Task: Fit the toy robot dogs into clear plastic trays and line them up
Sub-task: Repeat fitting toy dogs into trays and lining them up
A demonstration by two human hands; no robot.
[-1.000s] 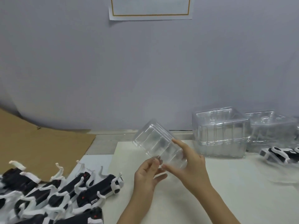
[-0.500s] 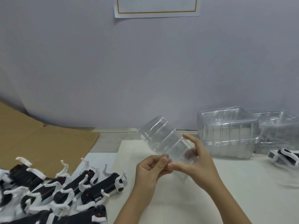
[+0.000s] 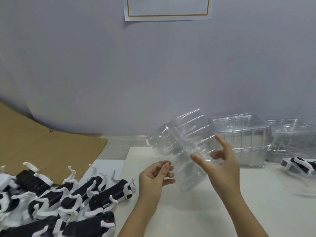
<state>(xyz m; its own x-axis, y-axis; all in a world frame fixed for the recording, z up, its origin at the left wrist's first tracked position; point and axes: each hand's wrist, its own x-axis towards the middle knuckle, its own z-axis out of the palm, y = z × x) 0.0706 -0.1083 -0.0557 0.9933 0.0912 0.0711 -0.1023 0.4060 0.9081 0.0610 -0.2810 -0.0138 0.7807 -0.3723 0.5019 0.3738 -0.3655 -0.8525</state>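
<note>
1. Tray location: one clear tray (image 3: 181, 146) is held tilted in the air above the table (image 3: 188, 219), between both hands. Motion blur hides whether it is one tray or two nested ones.
2. Left hand (image 3: 153, 178): thumb and forefinger pinch the tray's near lower edge. The other fingers are curled.
3. Right hand (image 3: 224, 170): thumb in front and fingers behind grip the tray's right side. The index finger stands straight.
4. Supply: stacks of empty trays (image 3: 242, 134) stand at the back of the table, just right of the held tray.
5. Work remaining: toy dogs (image 3: 71, 199) lie loose in a heap at the left, none in a tray.
6. Work done: a single toy dog (image 3: 301, 165) lies at the far right inside clear plastic. Whether it is properly seated cannot be told. No finished row is in view.
7. Assessment: the task appears to be at an early stage, and the held tray has no dog in it yet.
</note>
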